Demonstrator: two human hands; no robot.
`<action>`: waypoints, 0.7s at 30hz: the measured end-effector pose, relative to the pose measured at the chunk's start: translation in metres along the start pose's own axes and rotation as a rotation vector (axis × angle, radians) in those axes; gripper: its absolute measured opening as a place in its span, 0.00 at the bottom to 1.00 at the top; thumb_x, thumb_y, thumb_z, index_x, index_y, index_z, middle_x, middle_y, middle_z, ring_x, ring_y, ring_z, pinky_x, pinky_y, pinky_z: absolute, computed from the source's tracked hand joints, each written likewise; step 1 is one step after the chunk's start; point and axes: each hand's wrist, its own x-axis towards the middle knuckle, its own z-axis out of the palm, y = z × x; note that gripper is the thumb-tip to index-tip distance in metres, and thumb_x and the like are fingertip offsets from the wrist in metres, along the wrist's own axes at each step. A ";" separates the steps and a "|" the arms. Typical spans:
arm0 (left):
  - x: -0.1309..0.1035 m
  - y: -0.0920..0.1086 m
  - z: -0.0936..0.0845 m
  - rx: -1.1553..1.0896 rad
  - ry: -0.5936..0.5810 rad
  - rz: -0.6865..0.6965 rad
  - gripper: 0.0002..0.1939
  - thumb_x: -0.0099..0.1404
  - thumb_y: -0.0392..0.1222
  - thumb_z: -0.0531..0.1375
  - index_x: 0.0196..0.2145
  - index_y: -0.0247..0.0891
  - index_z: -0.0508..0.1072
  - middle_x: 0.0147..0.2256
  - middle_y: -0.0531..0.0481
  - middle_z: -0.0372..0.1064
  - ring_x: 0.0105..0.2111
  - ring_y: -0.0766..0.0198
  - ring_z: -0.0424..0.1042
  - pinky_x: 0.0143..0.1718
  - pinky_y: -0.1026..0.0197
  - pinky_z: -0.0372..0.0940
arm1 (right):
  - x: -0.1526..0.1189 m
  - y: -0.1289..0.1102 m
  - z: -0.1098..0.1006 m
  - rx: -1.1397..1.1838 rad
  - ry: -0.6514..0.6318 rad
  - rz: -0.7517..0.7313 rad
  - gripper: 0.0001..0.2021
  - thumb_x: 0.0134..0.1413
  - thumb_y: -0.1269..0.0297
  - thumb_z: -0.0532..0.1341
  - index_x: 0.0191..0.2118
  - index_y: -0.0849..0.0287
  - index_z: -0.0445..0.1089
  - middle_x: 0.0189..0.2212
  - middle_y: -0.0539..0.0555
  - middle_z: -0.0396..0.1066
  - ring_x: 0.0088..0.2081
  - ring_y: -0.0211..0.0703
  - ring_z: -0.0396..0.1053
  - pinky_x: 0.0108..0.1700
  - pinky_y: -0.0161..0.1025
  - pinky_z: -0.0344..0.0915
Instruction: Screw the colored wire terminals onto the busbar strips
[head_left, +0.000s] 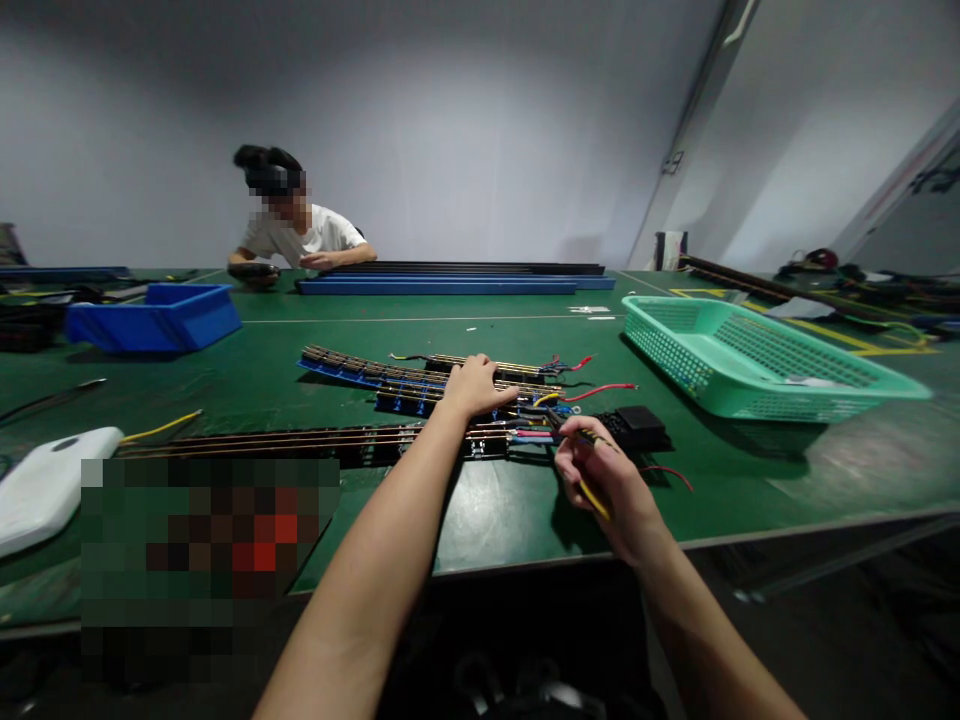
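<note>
My left hand point(474, 388) lies palm down across blue-and-black strips point(409, 385) lined with brass-coloured rods, its thumb stretched to the right. Closed around pliers point(595, 495) with yellow-and-black handles is my right hand point(600, 470). The dark jaws point left, close to the wires at the strips' right ends; whether they grip a wire cannot be made out. A long black strip point(300, 442) with copper-coloured rods runs nearer to me, under my left forearm. A red wire point(611, 387) sticks out to the right, above a black rectangular block point(637, 428).
A green mesh basket point(757, 400) stands on the right of the green table point(480, 520), a blue bin point(161, 325) on the left. A white device point(52, 490) lies at the near left. Behind long blue bars point(450, 286), a person point(307, 230) leans over the far side.
</note>
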 end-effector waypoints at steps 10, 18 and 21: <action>-0.001 0.002 -0.003 -0.003 -0.002 -0.011 0.32 0.65 0.66 0.54 0.54 0.39 0.74 0.56 0.40 0.69 0.57 0.47 0.66 0.57 0.48 0.62 | -0.003 0.006 0.006 -0.895 -0.067 -0.200 0.20 0.52 0.61 0.61 0.52 0.55 0.69 0.43 0.57 0.74 0.44 0.52 0.69 0.49 0.48 0.65; 0.000 0.001 -0.001 -0.007 -0.003 -0.008 0.32 0.65 0.67 0.54 0.54 0.41 0.74 0.55 0.41 0.69 0.56 0.48 0.67 0.57 0.50 0.63 | -0.002 -0.005 0.009 0.136 0.209 0.088 0.19 0.55 0.46 0.59 0.47 0.51 0.62 0.26 0.46 0.59 0.23 0.36 0.51 0.19 0.27 0.41; -0.001 0.001 -0.001 -0.007 0.000 -0.007 0.32 0.65 0.67 0.53 0.53 0.40 0.75 0.55 0.40 0.69 0.56 0.47 0.67 0.56 0.49 0.63 | -0.012 -0.017 0.007 0.132 0.218 0.072 0.19 0.57 0.46 0.59 0.48 0.50 0.64 0.27 0.48 0.61 0.24 0.36 0.53 0.20 0.28 0.46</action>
